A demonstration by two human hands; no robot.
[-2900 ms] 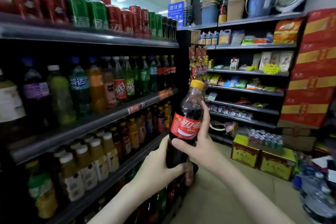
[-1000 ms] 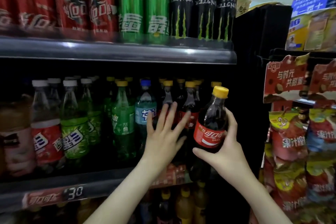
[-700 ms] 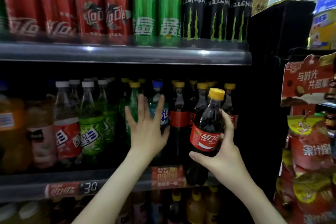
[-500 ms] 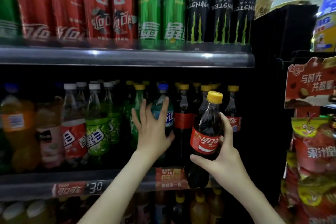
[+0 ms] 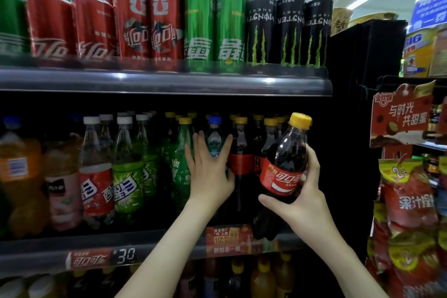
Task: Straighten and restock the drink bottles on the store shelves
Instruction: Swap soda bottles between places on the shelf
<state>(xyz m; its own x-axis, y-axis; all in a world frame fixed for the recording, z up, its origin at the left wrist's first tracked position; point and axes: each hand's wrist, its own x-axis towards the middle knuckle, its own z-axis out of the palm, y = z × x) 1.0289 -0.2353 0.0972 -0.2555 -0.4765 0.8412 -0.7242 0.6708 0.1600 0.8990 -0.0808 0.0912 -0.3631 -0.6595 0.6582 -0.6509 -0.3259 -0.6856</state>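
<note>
A cola bottle (image 5: pixel 283 176), tilted at the shelf edge (image 5: pixel 169 239), is gripped by the right hand (image 5: pixel 300 203) for restocking while the left hand (image 5: pixel 209 174), fingers spread, is pressed against the blue-capped bottle (image 5: pixel 214 135); an upright slot among the right-hand colas is judged needed next.

Right hand (image 5: pixel 306 197) holds cola bottle (image 5: pixel 284 172) tilted at shelf (image 5: pixel 157 241).

Two dark shelves. Upper shelf (image 5: pixel 164 83): red cans (image 5: pixel 94 29) left, green cans (image 5: pixel 214 29) mid, black cans (image 5: pixel 289 31) right. Lower shelf (image 5: pixel 48 247): orange bottles (image 5: pixel 19 176) far left, green bottles (image 5: pixel 128 172) mid, cola bottles (image 5: pixel 240 152) right.
</note>
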